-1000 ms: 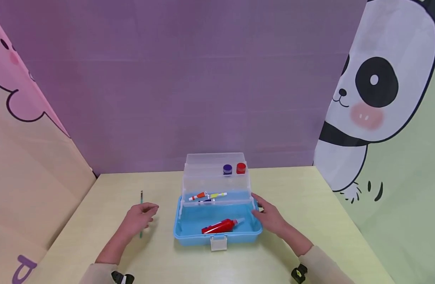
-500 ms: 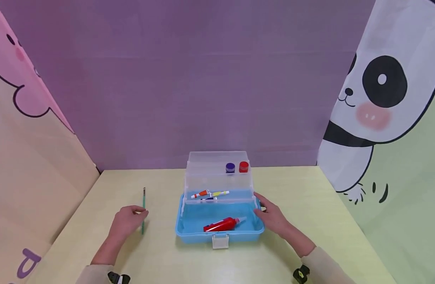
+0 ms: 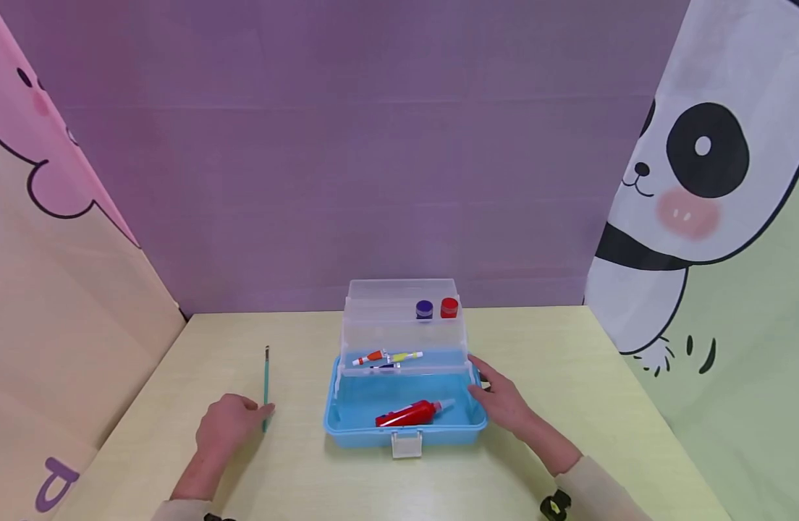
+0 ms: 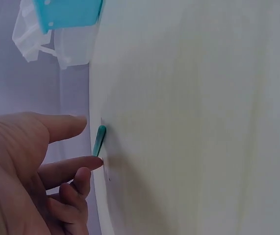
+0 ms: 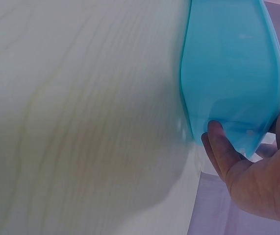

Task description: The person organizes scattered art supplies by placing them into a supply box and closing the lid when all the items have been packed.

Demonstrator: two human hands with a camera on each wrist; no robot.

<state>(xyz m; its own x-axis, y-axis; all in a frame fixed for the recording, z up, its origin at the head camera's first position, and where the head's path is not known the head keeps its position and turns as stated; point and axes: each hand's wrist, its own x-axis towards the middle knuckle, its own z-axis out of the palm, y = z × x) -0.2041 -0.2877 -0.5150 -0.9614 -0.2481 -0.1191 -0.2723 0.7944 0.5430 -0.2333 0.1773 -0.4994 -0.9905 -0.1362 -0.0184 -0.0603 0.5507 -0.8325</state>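
A thin teal paintbrush [image 3: 266,376] lies on the table left of the box, its dark tip pointing away from me. My left hand [image 3: 227,427] is at its near half. In the left wrist view, the thumb [image 4: 68,127] and index finger stand apart around the brush handle [image 4: 99,139]; whether the index finger touches it I cannot tell. At the right side of an open blue plastic box [image 3: 354,437], my right hand [image 3: 504,401] grips the rim, fingers [image 5: 224,149] along the outer wall. A red bottle [image 3: 409,414] with a clear pointed nozzle lies inside the box.
The box's clear trays [image 3: 406,336] are folded up at the back. Small orange [image 3: 370,357] and yellow paint tubes [image 3: 406,357] lie in the lower tray, with purple [image 3: 424,310] and red jars [image 3: 449,307] above. A white latch [image 3: 407,445] hangs in front.
My left hand has moved left and toward me, down along the paintbrush. The right hand stays on the box, and the brush has not visibly moved on the table.
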